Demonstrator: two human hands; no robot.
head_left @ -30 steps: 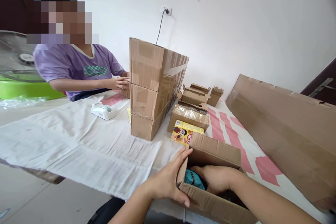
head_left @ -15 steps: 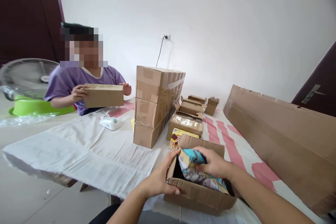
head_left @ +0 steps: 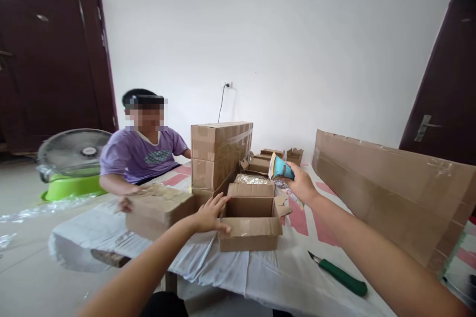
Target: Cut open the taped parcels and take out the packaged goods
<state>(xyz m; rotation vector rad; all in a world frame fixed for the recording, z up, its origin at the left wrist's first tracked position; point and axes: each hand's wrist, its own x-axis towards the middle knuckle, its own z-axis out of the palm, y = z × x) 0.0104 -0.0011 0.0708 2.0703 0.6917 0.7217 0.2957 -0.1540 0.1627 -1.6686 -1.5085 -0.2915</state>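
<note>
An opened cardboard box stands on the table in front of me, its flaps up and bare cardboard showing inside. At its left edge, my left hand rests with fingers spread, touching the rim. Up and to the right of the box, my right hand is closed around a blue and pale yellow snack packet. A greyish plastic packet shows just below that hand; whether it is also held I cannot tell. On the cloth to the right lies a utility knife with a green handle.
Across the table, a person in a purple shirt has a hand on a cardboard box left of mine. Stacked cartons stand behind my left hand. More open boxes sit farther back. A long cardboard sheet stands along the right.
My right hand has lifted the packet up out of the box, and the contents have left it. My left hand's fingers have spread. The other person's box has moved toward me onto the table.
</note>
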